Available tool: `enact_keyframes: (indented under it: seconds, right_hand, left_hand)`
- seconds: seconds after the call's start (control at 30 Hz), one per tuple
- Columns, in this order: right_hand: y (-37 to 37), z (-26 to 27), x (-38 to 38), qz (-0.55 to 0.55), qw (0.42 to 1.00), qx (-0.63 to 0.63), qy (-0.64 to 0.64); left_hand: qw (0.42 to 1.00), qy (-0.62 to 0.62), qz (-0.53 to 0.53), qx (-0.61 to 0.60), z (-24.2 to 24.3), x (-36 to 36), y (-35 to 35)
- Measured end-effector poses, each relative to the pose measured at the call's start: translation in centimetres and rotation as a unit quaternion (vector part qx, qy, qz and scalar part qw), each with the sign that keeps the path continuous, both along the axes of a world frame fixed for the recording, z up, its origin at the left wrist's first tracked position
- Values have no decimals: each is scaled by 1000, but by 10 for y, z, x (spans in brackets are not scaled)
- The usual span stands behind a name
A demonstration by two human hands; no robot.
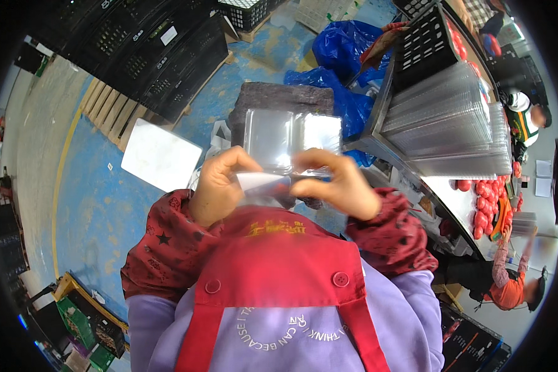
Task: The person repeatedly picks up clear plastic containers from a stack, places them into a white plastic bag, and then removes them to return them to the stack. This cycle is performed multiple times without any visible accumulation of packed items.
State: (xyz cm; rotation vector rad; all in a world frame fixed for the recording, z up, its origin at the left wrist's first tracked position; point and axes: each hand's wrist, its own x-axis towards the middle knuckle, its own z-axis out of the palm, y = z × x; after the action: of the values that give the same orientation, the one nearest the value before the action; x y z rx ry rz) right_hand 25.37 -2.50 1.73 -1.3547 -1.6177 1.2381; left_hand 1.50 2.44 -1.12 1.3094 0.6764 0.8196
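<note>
My left hand (221, 186) holds the left end of a small white sheet (260, 181), perhaps a label, between thumb and fingers in front of my red apron. Motion blurs my right hand (339, 181). Its thumb lies near the sheet's right end, and its fingertips are over the near edge of a transparent plastic stack; I cannot tell whether it grips anything. Two side-by-side stacks of thin transparent plastic pieces, left (269, 139) and right (323, 132), lie just beyond my hands on a dark grey cloth-like cover (283, 95).
A white panel (162, 153) stands to the left. Black crates (139, 56) on pallets rise behind it. Blue plastic bags (344, 46) lie ahead. On the right, a table (451, 193) bears stacked transparent trays (441, 121) and red packs (486, 204); people (507, 290) are beyond.
</note>
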Motion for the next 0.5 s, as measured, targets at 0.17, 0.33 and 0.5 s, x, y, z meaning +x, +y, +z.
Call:
enact_keyframes:
  seconds: [0.17, 0.33, 0.5]
  right_hand:
    - [3, -17, -31, -42, 989, 143, 21]
    - [50, -63, -24, -233, 970, 14, 73]
    - [89, -167, -26, -255, 949, -186, 2]
  left_hand:
    - [988, 149, 25, 18, -38, -34, 1]
    - [973, 206, 80, 63, -97, -76, 10]
    - [978, 199, 43, 47, -117, -88, 6]
